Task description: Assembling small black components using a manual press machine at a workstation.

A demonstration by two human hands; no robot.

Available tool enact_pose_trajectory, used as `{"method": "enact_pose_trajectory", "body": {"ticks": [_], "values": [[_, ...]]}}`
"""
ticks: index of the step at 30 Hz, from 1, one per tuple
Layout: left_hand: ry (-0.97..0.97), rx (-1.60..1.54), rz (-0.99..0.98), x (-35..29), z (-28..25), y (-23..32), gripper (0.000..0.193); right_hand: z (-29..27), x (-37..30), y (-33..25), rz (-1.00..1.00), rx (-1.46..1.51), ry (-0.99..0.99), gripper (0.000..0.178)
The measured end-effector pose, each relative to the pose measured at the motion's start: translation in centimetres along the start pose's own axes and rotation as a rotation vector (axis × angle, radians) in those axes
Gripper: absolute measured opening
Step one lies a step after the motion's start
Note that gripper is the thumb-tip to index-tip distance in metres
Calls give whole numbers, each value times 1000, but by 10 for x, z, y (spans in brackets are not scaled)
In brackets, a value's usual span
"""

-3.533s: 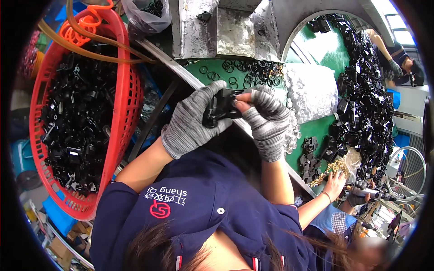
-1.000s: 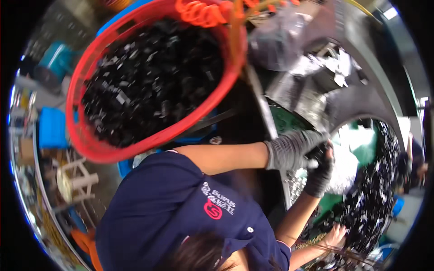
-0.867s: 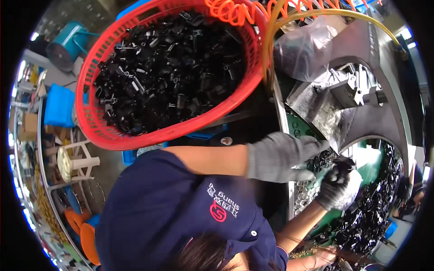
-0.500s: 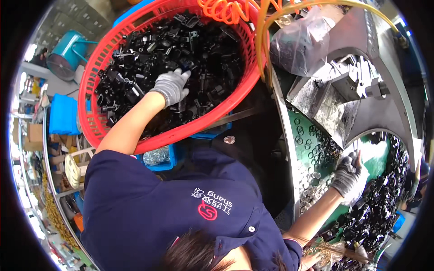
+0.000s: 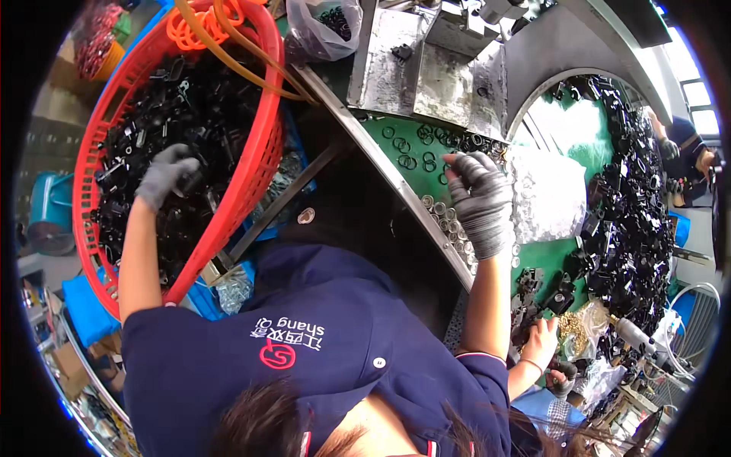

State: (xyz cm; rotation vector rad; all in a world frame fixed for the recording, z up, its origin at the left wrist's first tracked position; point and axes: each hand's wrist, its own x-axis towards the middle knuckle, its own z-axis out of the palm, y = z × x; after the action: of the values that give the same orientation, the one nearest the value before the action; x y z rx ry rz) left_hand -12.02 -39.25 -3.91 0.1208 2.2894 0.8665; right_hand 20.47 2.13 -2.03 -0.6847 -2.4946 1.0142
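My left hand (image 5: 169,177), in a grey knit glove, is over the black parts (image 5: 221,107) heaped in a red plastic basket (image 5: 265,145). Its fingers curl around a dark piece that looks like one of these parts; blur hides its exact shape. My right hand (image 5: 481,204), gloved with a bare fingertip showing, is above the green bench top (image 5: 415,179). Its fingers are bent inward, and what they hold, if anything, is hidden. Black rings (image 5: 407,161) lie to its left, with small clear-and-metal rings (image 5: 440,209) nearer the bench edge. A whitish bagged pile (image 5: 544,194) is at its right.
A metal fixture (image 5: 457,68) stands behind the bench. Black parts (image 5: 628,206) heap along the right. A co-worker's bare hand (image 5: 541,344) is near small brass pieces (image 5: 575,331); another person (image 5: 689,156) is at far right. Hoses (image 5: 236,49) cross the basket rim.
The view has swung, shifting basket and bench leftward in the picture. My left hand's fingers have gone from spread over the parts to curled. My right hand is now close beside the black rings.
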Motion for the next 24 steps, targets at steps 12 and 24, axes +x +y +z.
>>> {"method": "enact_pose_trajectory", "body": {"ticks": [12, 24], "values": [[-665, -1456, 133, -142, 177, 146, 53, 9, 1, 0, -9, -425, -88, 15], [-779, -1257, 220, -114, 264, 179, 36, -6, -42, -55, -327, -211, 229, 9]]}}
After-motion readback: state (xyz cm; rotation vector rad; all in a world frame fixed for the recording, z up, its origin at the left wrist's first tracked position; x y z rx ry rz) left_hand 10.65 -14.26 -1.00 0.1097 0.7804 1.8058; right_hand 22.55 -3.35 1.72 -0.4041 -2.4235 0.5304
